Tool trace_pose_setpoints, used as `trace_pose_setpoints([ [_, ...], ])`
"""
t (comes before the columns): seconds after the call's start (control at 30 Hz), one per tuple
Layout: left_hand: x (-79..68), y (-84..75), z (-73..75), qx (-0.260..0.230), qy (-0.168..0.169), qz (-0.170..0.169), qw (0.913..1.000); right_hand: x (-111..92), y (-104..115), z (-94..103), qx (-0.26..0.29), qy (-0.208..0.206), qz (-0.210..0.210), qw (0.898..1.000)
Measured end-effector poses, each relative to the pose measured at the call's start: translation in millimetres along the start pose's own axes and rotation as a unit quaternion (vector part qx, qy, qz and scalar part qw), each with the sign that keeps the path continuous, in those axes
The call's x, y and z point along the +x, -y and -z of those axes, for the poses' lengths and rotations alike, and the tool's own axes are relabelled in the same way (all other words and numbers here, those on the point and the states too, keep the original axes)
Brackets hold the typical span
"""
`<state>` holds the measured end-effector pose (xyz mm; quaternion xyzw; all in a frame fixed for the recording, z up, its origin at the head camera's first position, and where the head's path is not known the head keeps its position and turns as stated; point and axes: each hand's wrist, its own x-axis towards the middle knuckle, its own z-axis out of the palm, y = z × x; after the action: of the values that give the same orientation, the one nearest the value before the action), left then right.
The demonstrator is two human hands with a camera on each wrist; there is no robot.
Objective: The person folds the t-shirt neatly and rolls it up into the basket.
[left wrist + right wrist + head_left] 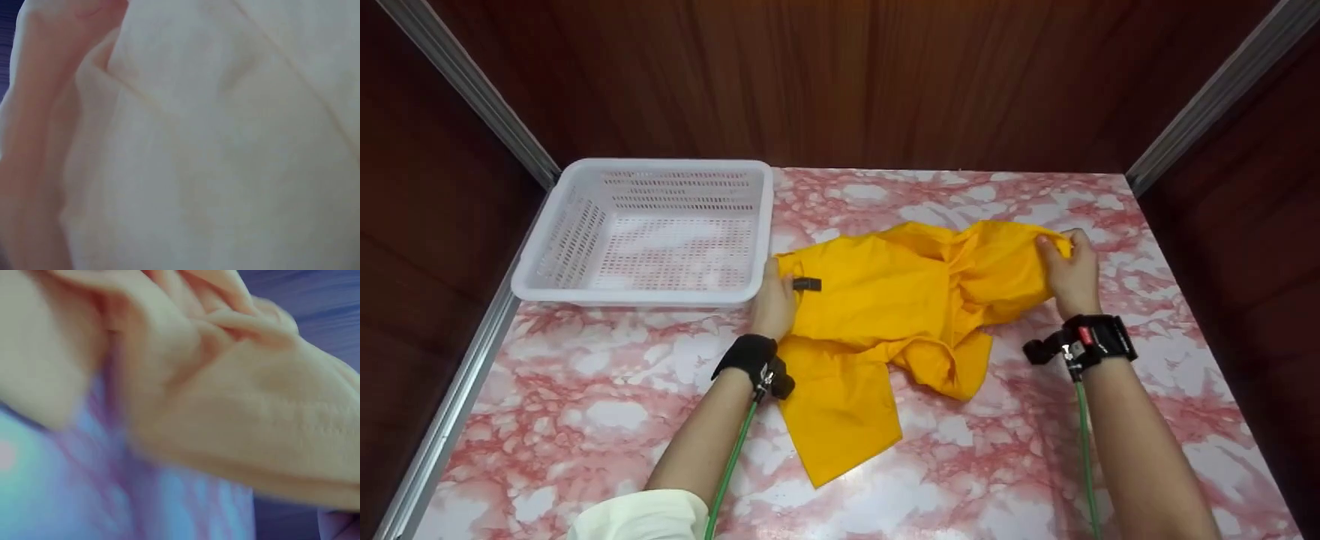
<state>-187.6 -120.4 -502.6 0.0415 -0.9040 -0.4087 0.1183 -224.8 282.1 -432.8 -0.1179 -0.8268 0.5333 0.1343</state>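
A crumpled yellow garment point(870, 289) is stretched sideways between my two hands in the head view. At its left end, beside a small dark tag point(808, 284), my left hand point(774, 306) grips the edge with the thumb on top. My right hand point(1074, 277) pinches the far right end, thumb toward me. One flat flap of the cloth hangs toward the near side, and the middle is bunched into folds. The left wrist view is filled by pale-looking cloth point(225, 140). In the right wrist view, a stitched hem and folds of the garment point(270, 399) show, blurred.
A white perforated plastic basket point(641, 294) stands at the back left, close to my left hand. Red-and-white marbled table surface point(607, 412) lies beneath. Dark wood panels point(840, 82) enclose the back and sides. Green cables point(727, 472) run from both wrist cameras.
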Motion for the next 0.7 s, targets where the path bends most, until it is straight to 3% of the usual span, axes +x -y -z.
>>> trace_pose_setpoints([
  [0.07,0.0,2.2,0.6,-0.005,-0.002,0.001,1.0,9,6,11.6,-0.038,0.009,0.003,0.999],
  [0.23,0.7,6.1,0.1,-0.009,-0.01,0.005,0.9999,33,21,40.6,-0.051,0.019,-0.017,0.998],
  [0.43,0.0,4.2,-6.1,-0.018,-0.028,0.002,0.9994,60,32,65.9,-0.038,-0.033,-0.03,0.998],
  [0.57,-1.3,4.5,-14.1,-0.03,-0.039,0.006,0.9988,65,29,69.2,-0.021,-0.057,-0.056,0.997],
  [0.7,-4.4,5.2,-19.0,0.005,-0.033,0.057,0.9978,54,10,51.7,-0.098,-0.055,-0.024,0.993],
])
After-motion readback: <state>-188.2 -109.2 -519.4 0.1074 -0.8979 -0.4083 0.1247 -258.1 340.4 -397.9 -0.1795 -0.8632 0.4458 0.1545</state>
